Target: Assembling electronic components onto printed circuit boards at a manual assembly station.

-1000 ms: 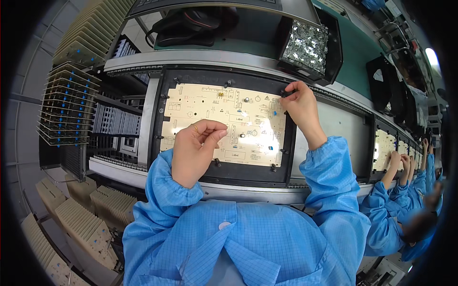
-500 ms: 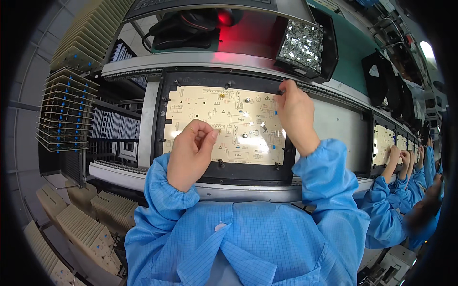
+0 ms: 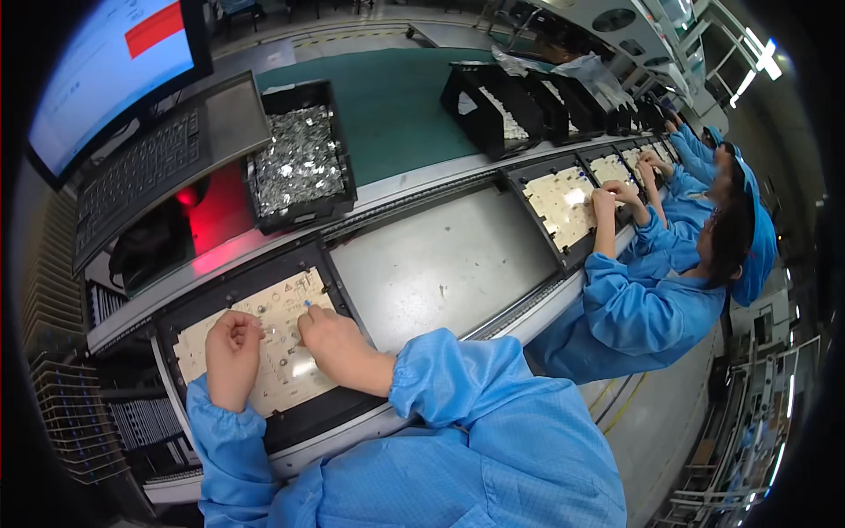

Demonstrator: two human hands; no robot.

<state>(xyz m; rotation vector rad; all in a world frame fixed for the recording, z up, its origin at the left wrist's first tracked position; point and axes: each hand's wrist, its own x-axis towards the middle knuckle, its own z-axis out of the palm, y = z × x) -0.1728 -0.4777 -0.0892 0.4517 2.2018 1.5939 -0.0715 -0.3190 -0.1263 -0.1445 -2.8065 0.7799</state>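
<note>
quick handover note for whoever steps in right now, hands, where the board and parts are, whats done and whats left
Left hand: curled, fingertips resting on the left part of the cream circuit board; whether it pinches a part cannot be told.
Right hand: on the board's middle, fingertips by a small blue component.
The board lies in a black carrier frame on the conveyor line.
Black bin of silvery parts stands behind the board, beside a keyboard and monitor.
Done: some parts already sit on the board. Left: how many spots remain open is too small to tell.
Co-workers in blue coats handle their own boards farther right.
</note>
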